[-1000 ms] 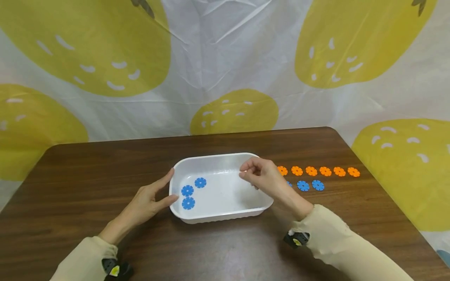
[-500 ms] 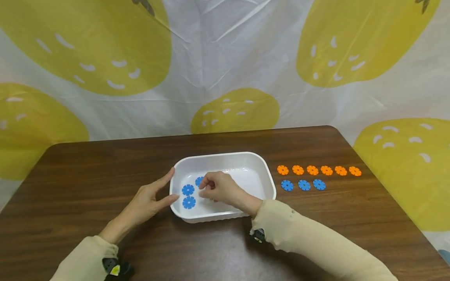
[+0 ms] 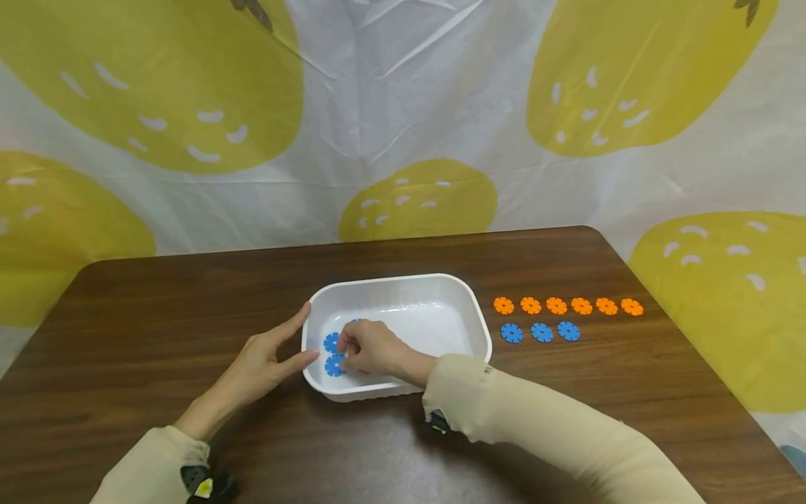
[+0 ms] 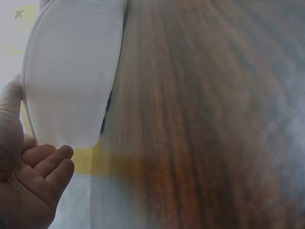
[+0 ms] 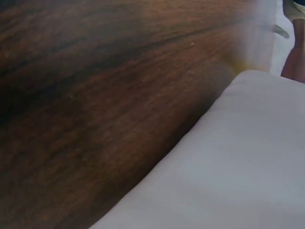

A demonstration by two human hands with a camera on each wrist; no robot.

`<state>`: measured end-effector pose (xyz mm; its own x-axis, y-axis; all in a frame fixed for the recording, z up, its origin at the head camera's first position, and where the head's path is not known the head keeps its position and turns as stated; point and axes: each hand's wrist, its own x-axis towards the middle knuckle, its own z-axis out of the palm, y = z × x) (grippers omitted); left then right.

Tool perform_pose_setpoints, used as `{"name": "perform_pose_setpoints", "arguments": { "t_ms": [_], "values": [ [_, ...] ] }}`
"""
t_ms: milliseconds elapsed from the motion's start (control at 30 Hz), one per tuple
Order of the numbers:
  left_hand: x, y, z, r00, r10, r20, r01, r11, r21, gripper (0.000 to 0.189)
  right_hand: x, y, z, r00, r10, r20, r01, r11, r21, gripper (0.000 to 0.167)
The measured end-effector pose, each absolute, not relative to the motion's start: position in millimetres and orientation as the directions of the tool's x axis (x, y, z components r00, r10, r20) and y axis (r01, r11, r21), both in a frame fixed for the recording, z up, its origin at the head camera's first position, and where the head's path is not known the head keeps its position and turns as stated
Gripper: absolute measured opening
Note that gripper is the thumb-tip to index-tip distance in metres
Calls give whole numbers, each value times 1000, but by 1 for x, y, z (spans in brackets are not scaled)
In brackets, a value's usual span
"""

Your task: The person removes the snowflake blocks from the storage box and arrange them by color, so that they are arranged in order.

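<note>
A white plastic tray [image 3: 434, 325] sits on the table. My left hand [image 3: 259, 360] holds its left end, thumb at the near rim; in the left wrist view the fingers [image 4: 55, 167] curl at the tray's outer wall. My right hand [image 3: 373, 348] is inside the tray, its thumb and index fingertips apart over two blue notched discs. The upper blue disc [image 3: 331, 342] and the lower blue disc [image 3: 334, 365] lie at the left, partly covered by those fingertips. A third blue disc [image 3: 357, 322] is mostly hidden behind the right hand.
Right of the tray lies a row of several orange notched discs [image 3: 556, 306]. Nearer, a shorter row holds three blue discs [image 3: 542, 332]. The brown wooden table [image 3: 189, 301] ends at a hanging cloth [image 3: 252, 210] with yellow fruit shapes.
My right hand has moved left across the tray, from its right side to the blue discs at the left, uncovering the discs outside. My left hand stays at the tray's left end.
</note>
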<state>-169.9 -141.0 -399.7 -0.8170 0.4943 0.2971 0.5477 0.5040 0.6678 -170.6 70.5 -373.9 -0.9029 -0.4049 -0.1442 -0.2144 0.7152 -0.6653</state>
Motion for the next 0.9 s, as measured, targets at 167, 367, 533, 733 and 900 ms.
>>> {"name": "perform_pose_setpoints", "arguments": {
  "t_ms": [167, 367, 533, 733, 900],
  "values": [
    [-169, -142, -400, -816, 494, 300, 550, 503, 666, 68, -171, 68, -375, -898, -420, -132, -256, 743, -619, 15],
    [-169, -142, -400, -818, 492, 298, 547, 503, 669, 68, -170, 67, -376, -891, -441, -103, -302, 748, -592, 17],
    [-168, -141, -400, -820, 487, 301, 545, 504, 670, 67, -168, 66, -374, -890, -446, -97, -316, 756, -574, 18],
    [-168, -141, -400, -814, 491, 308, 553, 495, 670, 68, -169, 65, -374, -893, -437, -105, -314, 774, -550, 19],
    [-168, -141, -399, -816, 491, 306, 551, 499, 669, 68, -169, 65, -375, -894, -435, -111, -312, 780, -542, 19]
  ]
}}
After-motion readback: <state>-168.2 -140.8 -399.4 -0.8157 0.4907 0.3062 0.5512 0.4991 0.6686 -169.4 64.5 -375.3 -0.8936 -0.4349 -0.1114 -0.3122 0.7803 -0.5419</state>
